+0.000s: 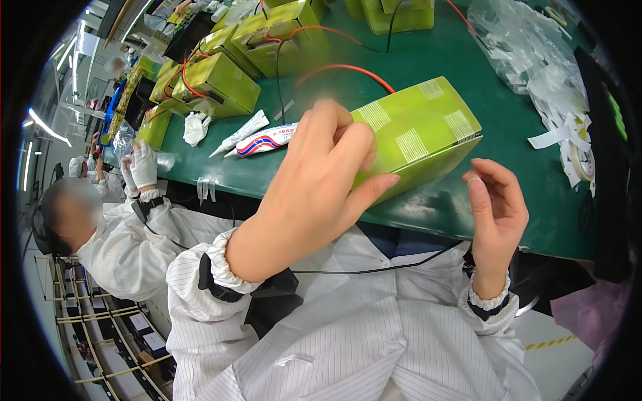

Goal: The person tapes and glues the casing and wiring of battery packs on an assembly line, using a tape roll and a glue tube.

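Smooth, glossy plastic-wrapped green block (pixel 422 121)

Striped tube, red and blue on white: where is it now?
In the head view, left of centre, the striped tube lies on the green table, beside the plain white tube and just left of the left hand.

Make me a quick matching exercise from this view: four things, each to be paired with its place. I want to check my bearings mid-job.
Things
1. Left hand
2. Clear plastic
3. Right hand
4. Crumpled white wad

Places
A. Left of the striped white tube
B. Half curled, just right of the nearest green box
C. Over the left part of that box, hiding some of it
D. Spread at the upper right of the green table

Right pairs: 1-C, 2-D, 3-B, 4-A
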Demonstrator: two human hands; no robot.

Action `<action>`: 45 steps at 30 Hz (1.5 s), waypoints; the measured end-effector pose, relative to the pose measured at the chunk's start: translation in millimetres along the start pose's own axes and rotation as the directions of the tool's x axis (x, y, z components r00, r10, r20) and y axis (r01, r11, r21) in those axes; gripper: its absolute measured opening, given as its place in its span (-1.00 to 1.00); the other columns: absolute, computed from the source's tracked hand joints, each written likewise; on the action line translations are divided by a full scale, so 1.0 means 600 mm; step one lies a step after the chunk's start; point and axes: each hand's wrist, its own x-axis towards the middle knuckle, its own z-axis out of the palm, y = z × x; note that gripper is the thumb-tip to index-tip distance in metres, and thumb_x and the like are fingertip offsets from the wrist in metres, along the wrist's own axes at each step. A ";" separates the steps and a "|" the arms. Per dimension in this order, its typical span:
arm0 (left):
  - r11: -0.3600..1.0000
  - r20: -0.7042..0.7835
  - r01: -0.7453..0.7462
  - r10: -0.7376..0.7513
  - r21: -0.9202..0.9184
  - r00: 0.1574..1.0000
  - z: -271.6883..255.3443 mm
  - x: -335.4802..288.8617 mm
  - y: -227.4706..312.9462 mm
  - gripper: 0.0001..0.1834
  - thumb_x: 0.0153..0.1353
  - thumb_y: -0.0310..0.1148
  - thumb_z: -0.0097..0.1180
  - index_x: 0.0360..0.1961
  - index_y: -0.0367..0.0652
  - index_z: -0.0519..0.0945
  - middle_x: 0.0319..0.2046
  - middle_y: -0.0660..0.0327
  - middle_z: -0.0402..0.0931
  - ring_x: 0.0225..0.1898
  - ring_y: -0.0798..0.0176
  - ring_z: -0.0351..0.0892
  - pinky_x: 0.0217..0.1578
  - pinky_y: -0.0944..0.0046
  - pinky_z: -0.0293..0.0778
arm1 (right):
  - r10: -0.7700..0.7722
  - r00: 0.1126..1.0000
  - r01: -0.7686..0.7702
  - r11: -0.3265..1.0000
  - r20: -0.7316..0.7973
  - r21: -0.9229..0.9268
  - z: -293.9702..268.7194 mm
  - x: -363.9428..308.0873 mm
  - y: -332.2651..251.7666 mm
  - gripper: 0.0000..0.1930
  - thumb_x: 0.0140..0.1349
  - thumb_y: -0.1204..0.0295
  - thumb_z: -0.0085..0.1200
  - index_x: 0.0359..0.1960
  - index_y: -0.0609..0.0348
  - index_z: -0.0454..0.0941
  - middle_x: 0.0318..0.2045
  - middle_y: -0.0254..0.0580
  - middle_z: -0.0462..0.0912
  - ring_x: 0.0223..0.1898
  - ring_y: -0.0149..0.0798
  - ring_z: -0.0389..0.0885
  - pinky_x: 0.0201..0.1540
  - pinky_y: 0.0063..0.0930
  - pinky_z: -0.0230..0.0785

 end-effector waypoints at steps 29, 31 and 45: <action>0.956 0.043 0.280 -0.278 -0.087 0.960 0.001 -0.001 0.003 -0.71 -0.15 -0.33 0.27 -0.44 -0.14 0.42 -0.11 0.05 0.31 -0.10 0.08 0.32 -0.06 0.20 0.17 | 0.002 0.994 -0.007 0.999 -0.114 -0.043 -0.056 0.044 -0.009 -0.85 0.15 0.55 -0.02 -0.26 0.35 0.46 -0.41 -0.25 0.51 -0.36 -0.48 0.44 -0.25 -0.69 0.24; 0.958 0.025 0.275 -0.274 -0.082 0.962 0.005 -0.002 0.000 -0.63 -0.17 -0.33 0.29 -0.32 -0.13 0.43 -0.11 0.07 0.29 -0.10 0.11 0.32 -0.06 0.22 0.19 | 0.000 0.993 -0.005 0.999 -0.120 -0.043 -0.062 0.045 -0.011 -0.85 0.15 0.54 -0.02 -0.26 0.35 0.46 -0.41 -0.25 0.51 -0.36 -0.48 0.44 -0.25 -0.69 0.24; 0.776 -0.072 0.367 -0.465 -0.513 0.882 0.002 -0.025 -0.026 -0.04 -0.23 -0.21 0.33 0.19 -0.22 0.07 -0.02 -0.02 0.28 0.07 0.02 0.25 0.04 0.14 0.13 | 0.070 0.992 -0.062 0.995 0.108 -0.074 -0.082 0.056 -0.021 -0.73 0.10 0.53 0.04 -0.14 0.32 0.41 -0.33 -0.25 0.48 -0.25 -0.45 0.41 -0.17 -0.61 0.24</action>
